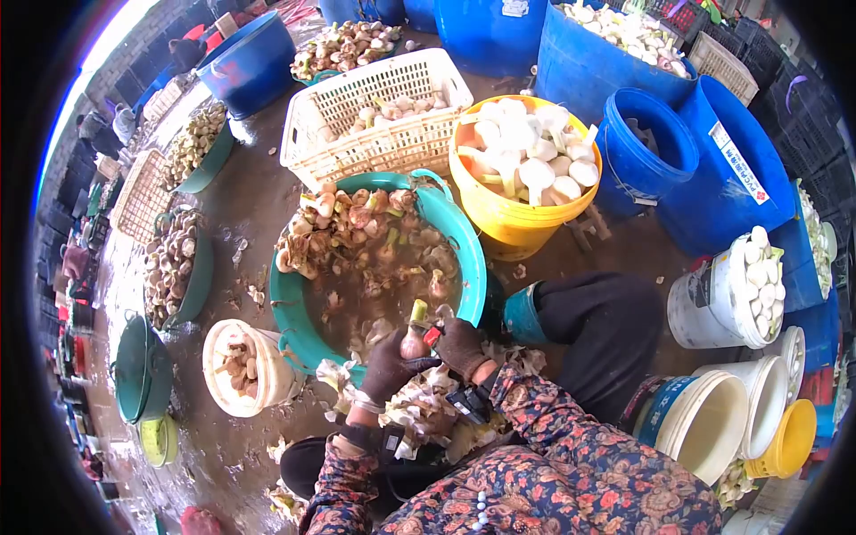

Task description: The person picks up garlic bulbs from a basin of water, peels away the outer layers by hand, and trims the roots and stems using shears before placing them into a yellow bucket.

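A garlic bulb with a short green stem stands upright in my gloved left hand, whose fingers are wrapped round it. Close beside it, my gloved right hand is closed on a small tool with a red part. Both hands are over my lap, at the near rim of a green basin holding brown water and unpeeled garlic. Loose garlic skins lie below my hands and across my lap.
Behind the basin are a white crate and a yellow bucket of peeled garlic. A white bucket stands at the left, several buckets and blue tubs at the right. Skins litter the wet floor.
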### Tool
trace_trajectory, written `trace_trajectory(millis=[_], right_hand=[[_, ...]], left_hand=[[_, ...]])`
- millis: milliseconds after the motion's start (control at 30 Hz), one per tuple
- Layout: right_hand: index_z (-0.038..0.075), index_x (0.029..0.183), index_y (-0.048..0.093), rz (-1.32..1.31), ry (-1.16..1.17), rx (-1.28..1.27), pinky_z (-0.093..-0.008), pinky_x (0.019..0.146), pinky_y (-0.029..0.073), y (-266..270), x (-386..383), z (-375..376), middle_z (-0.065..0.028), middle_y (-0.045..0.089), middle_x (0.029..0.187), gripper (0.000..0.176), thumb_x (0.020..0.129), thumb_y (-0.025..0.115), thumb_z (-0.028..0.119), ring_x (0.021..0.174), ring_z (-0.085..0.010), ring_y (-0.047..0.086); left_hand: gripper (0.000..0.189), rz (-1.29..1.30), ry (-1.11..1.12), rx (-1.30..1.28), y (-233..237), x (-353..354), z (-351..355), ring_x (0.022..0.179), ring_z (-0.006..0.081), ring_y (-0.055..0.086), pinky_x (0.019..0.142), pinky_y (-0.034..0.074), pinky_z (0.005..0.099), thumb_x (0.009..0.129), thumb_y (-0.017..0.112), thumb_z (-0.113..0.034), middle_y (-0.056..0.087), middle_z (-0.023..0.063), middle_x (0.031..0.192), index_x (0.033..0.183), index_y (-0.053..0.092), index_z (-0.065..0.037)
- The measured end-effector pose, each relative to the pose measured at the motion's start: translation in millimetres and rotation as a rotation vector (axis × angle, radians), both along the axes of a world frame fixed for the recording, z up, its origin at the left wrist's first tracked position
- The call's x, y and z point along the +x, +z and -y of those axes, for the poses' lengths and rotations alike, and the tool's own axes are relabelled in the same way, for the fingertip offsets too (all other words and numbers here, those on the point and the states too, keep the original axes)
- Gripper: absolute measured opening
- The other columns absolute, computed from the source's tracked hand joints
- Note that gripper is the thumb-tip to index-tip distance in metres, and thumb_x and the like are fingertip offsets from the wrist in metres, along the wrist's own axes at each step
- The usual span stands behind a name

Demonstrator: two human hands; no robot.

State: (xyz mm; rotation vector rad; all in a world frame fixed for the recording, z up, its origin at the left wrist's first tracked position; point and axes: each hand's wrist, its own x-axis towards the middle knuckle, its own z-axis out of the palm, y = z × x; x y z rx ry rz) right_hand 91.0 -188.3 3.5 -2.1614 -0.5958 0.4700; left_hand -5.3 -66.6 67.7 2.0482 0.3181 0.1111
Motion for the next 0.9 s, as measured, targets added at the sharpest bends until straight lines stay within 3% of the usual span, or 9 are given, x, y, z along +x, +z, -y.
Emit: trace_trajectory(millis=[300,367,467,567,633,733,800,833,900], right_hand=[[-0.004,0.09,0.055,-0.164,0.082,0.08,-0.0449,0.06,0.047,26.0,-20.7,19.3,-0.0246,0.06,0.074,0.036,0.079,0.059,0.03,0.073,-0.0413,0.059],[-0.006,0.093,0.055,-0.086,0.101,0.122,-0.0424,0.059,0.047,28.6,-26.1,27.3,-0.0213,0.06,0.07,0.036,0.083,0.056,0.028,0.067,-0.0357,0.062],[0.001,0.094,0.059,-0.992,0.029,0.512,-0.0347,0.055,0.049,6.8,-14.3,32.6,-0.0077,0.061,0.07,0.035,0.083,0.059,0.034,0.059,-0.0189,0.059],[0.006,0.092,0.061,-1.199,-0.021,0.655,-0.0317,0.052,0.05,-7.7,-26.1,31.8,-0.0054,0.061,0.072,0.036,0.084,0.057,0.04,0.057,-0.0162,0.058],[0.006,0.1,0.06,-1.579,0.007,0.456,-0.0295,0.052,0.05,32.0,-24.9,31.0,-0.0057,0.061,0.072,0.052,0.086,0.046,0.054,0.057,-0.0169,0.058],[0.004,0.107,0.057,-1.165,0.076,0.773,-0.0302,0.057,0.052,0.6,-21.9,24.4,-0.0083,0.062,0.077,0.053,0.088,0.045,0.052,0.062,-0.0184,0.059],[0.002,0.117,0.051,-1.904,0.589,1.014,-0.0255,0.072,0.048,-27.1,1.8,28.8,-0.0076,0.059,0.099,0.05,0.091,0.042,0.043,0.084,-0.0133,0.058],[0.002,0.117,0.051,-1.907,0.592,1.014,-0.0255,0.072,0.048,-13.4,-2.2,25.7,-0.0076,0.059,0.099,0.05,0.091,0.042,0.043,0.084,-0.0133,0.058],[0.001,0.117,0.05,-1.686,0.046,0.717,-0.026,0.077,0.047,10.7,-13.4,18.9,-0.0094,0.059,0.1,0.042,0.093,0.043,0.034,0.09,-0.0146,0.057]], left_hand=[[0.064,0.044,0.01,0.461,10.1,-27.5,18.9,0.075,0.0371,0.057,0.064,0.046,0.0432,0.053,0.079,-0.047,0.06,0.0165,0.078,0.099,0.058,-0.007],[0.062,0.076,-0.041,0.365,11.0,-30.5,13.5,0.075,0.0319,0.06,0.065,0.047,0.0381,0.058,0.079,-0.042,0.062,0.0151,0.081,0.102,0.059,-0.003],[0.062,-0.016,0.067,-0.403,9.0,-38.7,6.8,0.072,0.0116,0.054,0.066,0.046,0.0285,0.067,0.076,-0.039,0.061,0.0029,0.083,0.107,0.057,0.004],[0.05,0.113,0.25,-0.688,-4.3,-38.0,22.3,0.08,0.011,0.054,0.074,0.045,0.0269,0.072,0.073,-0.03,0.058,0.0021,0.089,0.106,0.055,0.001],[0.054,0.117,0.227,-0.607,-15.5,-31.7,30.2,0.094,0.0149,0.054,0.085,0.043,0.0293,0.068,0.076,-0.021,0.057,0.0051,0.1,0.111,0.05,0.001],[0.075,0.175,0.291,-0.068,-24.4,-35.6,25.7,0.108,0.0219,0.049,0.091,0.04,0.0335,0.061,0.081,-0.024,0.05,0.0136,0.118,0.12,0.044,0.003],[0.088,0.218,0.354,0.337,-10.4,-37.8,21.9,0.111,0.0279,0.049,0.091,0.041,0.037,0.057,0.083,-0.027,0.041,0.0182,0.128,0.128,0.038,0.0],[0.088,0.217,0.356,0.34,-0.8,-38.2,19.6,0.111,0.0279,0.049,0.091,0.041,0.037,0.057,0.083,-0.027,0.041,0.0182,0.128,0.128,0.038,0.0],[0.077,0.145,0.117,0.698,9.0,-37.9,12.0,0.112,0.0336,0.047,0.091,0.042,0.0374,0.06,0.081,-0.024,0.042,0.0185,0.129,0.126,0.044,-0.008]])
